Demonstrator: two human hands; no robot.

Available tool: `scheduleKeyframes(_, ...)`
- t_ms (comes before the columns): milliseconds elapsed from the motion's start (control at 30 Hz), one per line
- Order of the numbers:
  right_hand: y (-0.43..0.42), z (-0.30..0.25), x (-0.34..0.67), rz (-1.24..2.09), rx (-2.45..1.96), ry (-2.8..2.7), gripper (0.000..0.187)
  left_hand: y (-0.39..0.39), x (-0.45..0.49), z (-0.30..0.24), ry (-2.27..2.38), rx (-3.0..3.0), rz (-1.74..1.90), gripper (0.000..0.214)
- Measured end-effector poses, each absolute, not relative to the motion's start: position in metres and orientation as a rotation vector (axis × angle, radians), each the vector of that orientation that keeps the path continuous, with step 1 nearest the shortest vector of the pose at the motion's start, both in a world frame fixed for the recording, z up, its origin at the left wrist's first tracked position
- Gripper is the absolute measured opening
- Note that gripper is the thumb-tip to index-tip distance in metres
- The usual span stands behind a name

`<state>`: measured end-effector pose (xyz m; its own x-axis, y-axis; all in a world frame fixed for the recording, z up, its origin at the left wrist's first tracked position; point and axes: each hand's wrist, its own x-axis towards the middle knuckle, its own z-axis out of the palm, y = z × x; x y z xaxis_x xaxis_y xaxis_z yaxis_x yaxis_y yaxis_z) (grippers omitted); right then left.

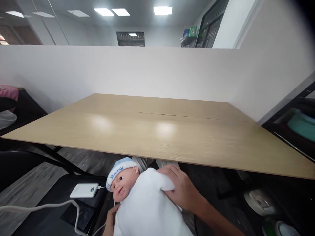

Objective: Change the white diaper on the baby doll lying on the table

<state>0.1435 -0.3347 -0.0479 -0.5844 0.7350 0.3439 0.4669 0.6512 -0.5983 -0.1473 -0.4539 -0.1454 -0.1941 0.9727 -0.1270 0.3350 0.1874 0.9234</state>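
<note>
The right hand pinched the white cloth wrapping the doll, fingers nearly closed — the left hand lay below its head, grip too hidden to tell.

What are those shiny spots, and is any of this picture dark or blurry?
In the head view, two pale glare patches mark the wooden tabletop, likely reflected ceiling lights; same view, the upper-right corner is black, and the white round object at lower right looks soft; also there, the baby doll is clear enough to read "Baby" on its cap.
</note>
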Motion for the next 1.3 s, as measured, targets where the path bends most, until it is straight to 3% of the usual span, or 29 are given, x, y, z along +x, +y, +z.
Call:
scheduleKeyframes(133, -0.337, -0.029, 0.175, 0.485, -1.064, -2.277, 0.060, -0.440, -0.138, -0.096, 1.510, 1.498, 0.944, 0.068)
scheduleKeyframes(267, -0.329, -0.014, 0.210, 0.325, -1.279, -2.245, 0.062, -0.398, -0.135, -0.046, 1.443, 1.723, 0.736, 0.066)
scheduleKeyframes(433, -0.295, -0.012, 0.239, 0.245, -1.654, -2.129, 0.041, -0.305, -0.120, -0.013, 1.413, 1.980, 0.572, 0.060)
scheduleKeyframes(600, -0.271, -0.029, 0.266, 0.241, -1.677, -2.148, 0.033, -0.244, -0.114, -0.009, 1.435, 2.106, 0.487, 0.059)
scheduleKeyframes(900, -0.237, -0.086, 0.306, 0.208, -1.534, -2.016, 0.039, -0.208, -0.138, -0.027, 1.647, 2.282, 0.505, 0.048)
scheduleKeyframes(1100, -0.162, -0.081, 0.292, 0.314, -1.548, -2.061, 0.035, -0.129, -0.147, -0.050, 1.652, 2.387, 0.567, 0.050)
scheduleKeyframes(1300, -0.071, -0.082, 0.286, 0.180, -1.491, -2.141, 0.031, -0.041, -0.153, -0.057, 1.600, 2.485, 0.595, 0.056)
